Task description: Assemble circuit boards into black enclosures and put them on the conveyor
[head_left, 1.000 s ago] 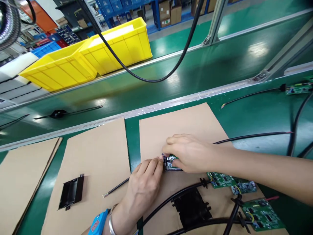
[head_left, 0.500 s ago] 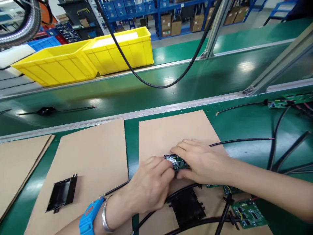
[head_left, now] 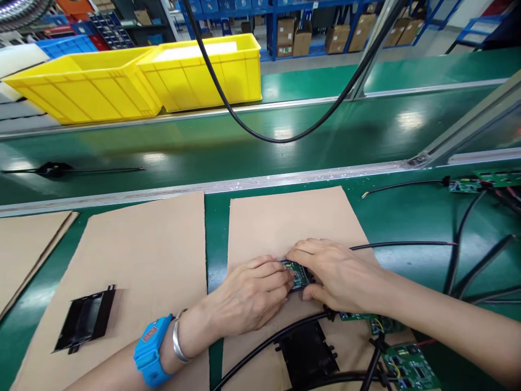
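A small green circuit board (head_left: 299,276) lies low over the right cardboard sheet (head_left: 285,217), partly hidden between both hands. My left hand (head_left: 252,296), with a blue strap and a silver bangle at the wrist, presses its closed fingers on the board's left side. My right hand (head_left: 336,269) grips the right end, thumb at the near edge and fingers at the far edge. Just below the hands, a black plastic housing part (head_left: 307,353) rests on the sheet beside a black cable (head_left: 260,347).
An open black housing (head_left: 85,320) sits on the left cardboard sheet (head_left: 163,244). More circuit boards (head_left: 411,364) and thick cables (head_left: 456,244) lie at the right. Yellow bins (head_left: 207,76) stand beyond the metal rail (head_left: 260,182). Overhead a black cable (head_left: 280,140) hangs in a loop.
My left hand has turned flatter, its bunched fingers now stretching over the board's left side. My right hand keeps its grip. The camera view has shifted slightly.
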Motion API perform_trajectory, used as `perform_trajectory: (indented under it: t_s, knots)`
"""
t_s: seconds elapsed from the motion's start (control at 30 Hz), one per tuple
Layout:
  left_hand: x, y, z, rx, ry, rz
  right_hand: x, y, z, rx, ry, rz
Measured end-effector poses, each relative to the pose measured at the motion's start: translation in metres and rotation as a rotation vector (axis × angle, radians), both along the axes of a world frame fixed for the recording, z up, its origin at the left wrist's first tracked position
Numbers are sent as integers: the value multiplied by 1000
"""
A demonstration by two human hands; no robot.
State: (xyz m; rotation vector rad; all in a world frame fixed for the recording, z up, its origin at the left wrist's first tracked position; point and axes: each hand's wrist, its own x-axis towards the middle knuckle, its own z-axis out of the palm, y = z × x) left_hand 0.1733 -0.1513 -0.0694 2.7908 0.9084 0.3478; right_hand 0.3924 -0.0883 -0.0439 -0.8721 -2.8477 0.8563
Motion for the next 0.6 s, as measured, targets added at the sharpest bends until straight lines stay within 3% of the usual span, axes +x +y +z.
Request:
perform_trajectory:
  t_s: [0.2, 0.27, 0.5, 0.6]
  knots:
    - [3, -7, -6, -13, 67, 30, 40, 13, 4, -42, 13, -137]
    - [4, -8, -6, -9, 75, 16, 45, 16, 6, -66, -10, -116]
    - [7, -9, -3, -37, 41, 45, 21, 8, 7, -48, -28, -44]
    - [7, -10, -4, -63, 42, 48, 9, 12, 11, -192, -119, -15]
